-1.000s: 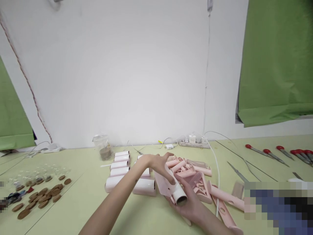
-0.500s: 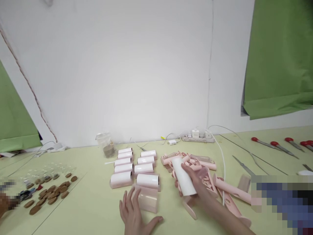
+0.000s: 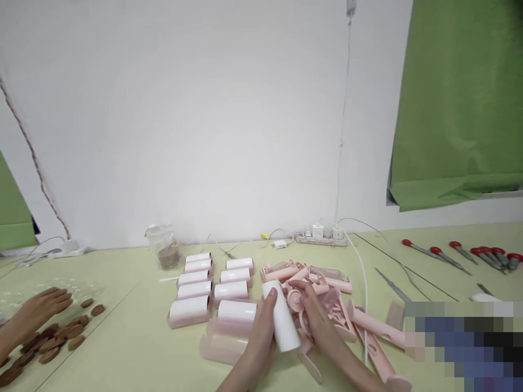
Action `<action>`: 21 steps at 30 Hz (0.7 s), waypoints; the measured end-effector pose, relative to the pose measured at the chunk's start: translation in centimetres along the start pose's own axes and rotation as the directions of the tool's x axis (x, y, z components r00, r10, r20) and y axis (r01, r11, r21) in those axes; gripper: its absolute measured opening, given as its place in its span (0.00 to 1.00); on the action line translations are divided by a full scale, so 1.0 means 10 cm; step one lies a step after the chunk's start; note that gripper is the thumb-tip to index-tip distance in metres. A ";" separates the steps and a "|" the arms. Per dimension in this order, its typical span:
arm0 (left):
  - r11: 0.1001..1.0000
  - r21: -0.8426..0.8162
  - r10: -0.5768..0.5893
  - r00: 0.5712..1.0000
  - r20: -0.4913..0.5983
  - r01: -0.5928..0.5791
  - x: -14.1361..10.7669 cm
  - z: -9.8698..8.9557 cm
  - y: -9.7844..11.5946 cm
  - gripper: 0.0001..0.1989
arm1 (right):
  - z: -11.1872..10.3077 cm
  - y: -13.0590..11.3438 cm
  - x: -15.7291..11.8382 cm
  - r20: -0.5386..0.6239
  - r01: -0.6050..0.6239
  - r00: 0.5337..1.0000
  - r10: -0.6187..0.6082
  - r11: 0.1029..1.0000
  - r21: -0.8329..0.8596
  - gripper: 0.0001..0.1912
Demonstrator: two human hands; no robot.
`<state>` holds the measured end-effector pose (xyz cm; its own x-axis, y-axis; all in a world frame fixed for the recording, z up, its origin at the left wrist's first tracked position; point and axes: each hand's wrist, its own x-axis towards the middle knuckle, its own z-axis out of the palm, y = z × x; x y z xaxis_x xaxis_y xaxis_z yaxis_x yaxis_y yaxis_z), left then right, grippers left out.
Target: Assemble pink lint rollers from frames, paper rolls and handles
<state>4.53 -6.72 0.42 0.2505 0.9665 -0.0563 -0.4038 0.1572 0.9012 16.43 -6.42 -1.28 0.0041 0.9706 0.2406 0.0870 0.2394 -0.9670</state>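
My left hand (image 3: 263, 332) is closed around a white lint-roller roll (image 3: 281, 318), thumb lying along its side. Just to the right, my right hand (image 3: 316, 316) has its fingers bent around a pink roller handle (image 3: 295, 299) with a round end, at the edge of a heap of pink plastic parts (image 3: 337, 305). Partly behind my left forearm lies an unfilled translucent pink cover (image 3: 220, 343). Beyond it, two columns of white rolls (image 3: 190, 310) rest in similar covers.
Another person's hand (image 3: 47, 305) reaches over brown discs (image 3: 55, 343) at the left. A plastic bag (image 3: 165, 247) and a power strip (image 3: 321, 238) stand by the wall. A white cable (image 3: 365, 294) crosses the pink parts; red-ended tools (image 3: 449, 258) and pointed scissors (image 3: 390, 283) lie right.
The white roll has passed from my right hand to my left, which has left the translucent cover. My right hand has taken hold of a pink handle. The other person's hand has moved over the discs.
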 end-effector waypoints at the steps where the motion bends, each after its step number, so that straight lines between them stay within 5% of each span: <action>1: 1.000 0.016 0.012 1.000 -0.019 -0.011 0.00 -0.04 0.00 0.21 | -0.02 -0.02 0.03 -0.031 0.007 0.999 -0.007 1.000 -0.011 0.18; 4: 0.993 0.117 -0.026 0.998 0.054 0.019 -0.01 -0.16 -0.01 0.26 | -0.06 -0.08 0.07 -0.089 0.060 0.994 -0.061 0.998 -0.011 0.18; 8: 0.979 0.185 -0.122 0.974 0.190 0.087 -0.02 -0.21 -0.06 0.32 | -0.06 -0.11 0.06 -0.025 0.085 0.996 -0.085 0.996 0.014 0.13; 21: 0.975 0.220 -0.032 0.970 0.240 -0.022 0.00 -0.24 -0.08 0.24 | -0.05 -0.20 -0.04 0.102 0.147 0.984 -0.147 0.989 0.010 0.10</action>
<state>2.74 -6.36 -1.31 0.4667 0.8842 0.0196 -0.2062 0.0872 0.9746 16.73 -7.33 0.57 -0.1102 0.9222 0.3707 0.0770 0.3797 -0.9219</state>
